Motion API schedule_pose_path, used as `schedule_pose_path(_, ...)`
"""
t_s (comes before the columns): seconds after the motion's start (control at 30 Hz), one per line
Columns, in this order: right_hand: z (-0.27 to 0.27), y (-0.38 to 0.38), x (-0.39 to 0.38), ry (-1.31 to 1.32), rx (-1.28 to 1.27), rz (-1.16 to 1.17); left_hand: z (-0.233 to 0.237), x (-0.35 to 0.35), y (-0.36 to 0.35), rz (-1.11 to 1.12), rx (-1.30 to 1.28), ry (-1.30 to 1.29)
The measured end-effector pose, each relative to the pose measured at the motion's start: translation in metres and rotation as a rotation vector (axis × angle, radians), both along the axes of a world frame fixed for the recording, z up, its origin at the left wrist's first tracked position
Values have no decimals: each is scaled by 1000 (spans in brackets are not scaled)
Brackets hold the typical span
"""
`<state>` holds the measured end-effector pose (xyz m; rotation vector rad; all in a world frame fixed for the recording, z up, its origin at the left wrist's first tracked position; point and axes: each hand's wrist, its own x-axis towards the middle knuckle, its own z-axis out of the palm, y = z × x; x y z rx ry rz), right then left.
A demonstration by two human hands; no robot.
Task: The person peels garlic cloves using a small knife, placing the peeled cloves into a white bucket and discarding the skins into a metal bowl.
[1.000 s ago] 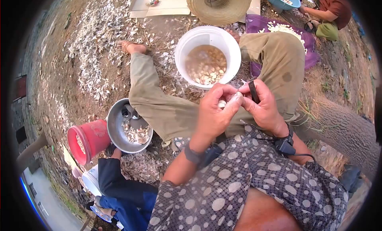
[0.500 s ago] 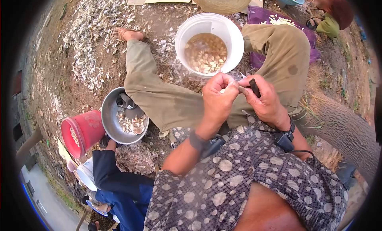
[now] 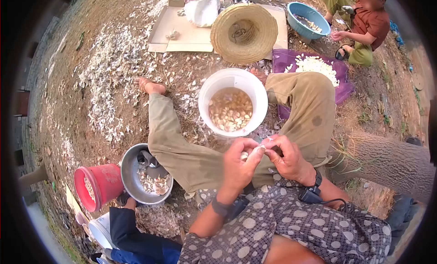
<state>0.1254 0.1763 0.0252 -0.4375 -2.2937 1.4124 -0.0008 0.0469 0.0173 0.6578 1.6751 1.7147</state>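
Note:
In front of my lap, my left hand (image 3: 241, 161) is closed around whitish garlic cloves (image 3: 244, 155), one showing between the fingers. My right hand (image 3: 289, 160) meets it fingertip to fingertip, pinching at a clove. The small dark-handled knife in the right hand is now mostly hidden by the fingers. Just beyond both hands stands a white bucket (image 3: 205, 93) holding garlic cloves (image 3: 231, 120) in brownish water.
A metal basin (image 3: 132, 191) with garlic and a red bucket (image 3: 105, 184) stand left. Ahead lie a straw hat (image 3: 264, 29), cardboard (image 3: 186, 40) and a purple mesh sack (image 3: 343, 92) bearing peeled cloves. Another person (image 3: 371, 25) sits by a blue basin (image 3: 296, 27). A tree trunk (image 3: 387, 166) lies right.
The view has tilted up, showing more of the hat, cardboard and the other person. My hands stay together, and the dark handle that stuck out of my right hand is hardly visible now.

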Motion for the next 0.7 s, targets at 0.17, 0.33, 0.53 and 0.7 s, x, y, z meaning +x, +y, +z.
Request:
schedule_pose_path(0.17,-5,-1,16,42,13,85,11,1,-2,-111,-40,-36)
schedule_pose_path(0.33,-28,-14,36,150,-180,-1,4,10,2,-152,-49,-91)
schedule_pose_path(0.53,-28,-8,30,188,-7,-16,-6,16,7,-112,-18,-231)
schedule_pose_path(0.7,-20,-2,15,211,-12,-42,-7,13,8,-97,135,-590)
